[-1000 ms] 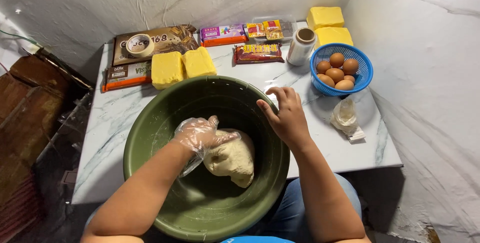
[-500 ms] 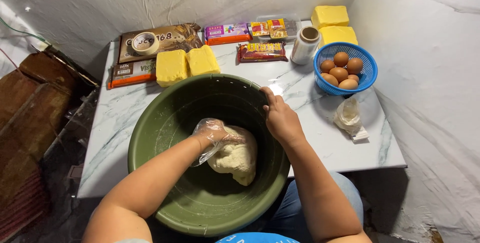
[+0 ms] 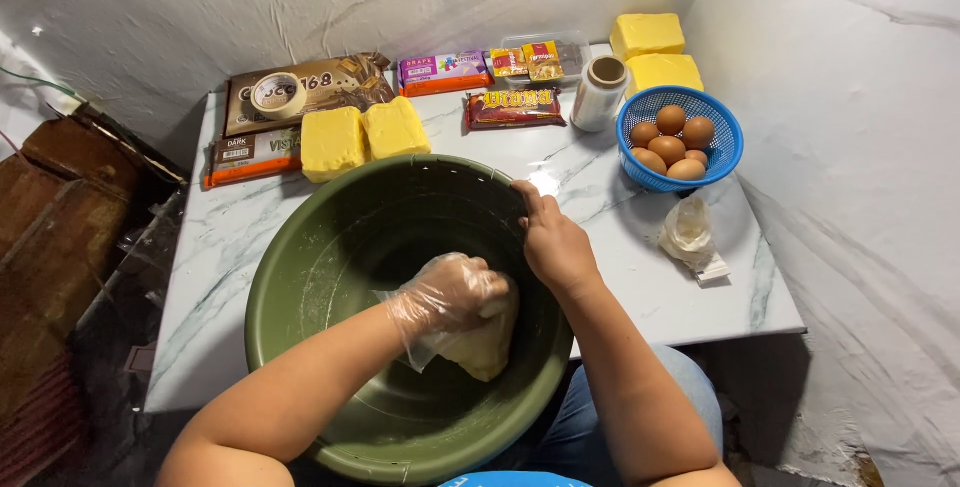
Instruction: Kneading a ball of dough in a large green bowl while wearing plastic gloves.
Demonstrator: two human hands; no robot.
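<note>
The person's left hand (image 3: 452,295) wears a thin clear plastic glove and presses down into a pale lump of dough (image 3: 485,342). The dough sits low in the big green bowl (image 3: 330,247), on the side near the person's right arm. The left fingers are curled tight around the top of the dough, squeezing it. The right hand (image 3: 555,247) is bare. Its fingers hook over the bowl's rim on the right side and hold it.

To knead well here, the gloved hand should push the dough down and away with the heel of the hand, then fold it back and turn it. The bare hand needs to hold the rim firmly, since the bowl rests on a smooth marble tabletop (image 3: 640,277) and could slide or tip toward the person's lap. The loose glove could bunch up or get caught in the dough, so short, steady presses look safer than long pulls.

Behind the bowl lie two yellow butter blocks (image 3: 365,135) and some chocolate packets. A blue basket of brown eggs (image 3: 680,139) stands to the right, well apart from the bowl.
</note>
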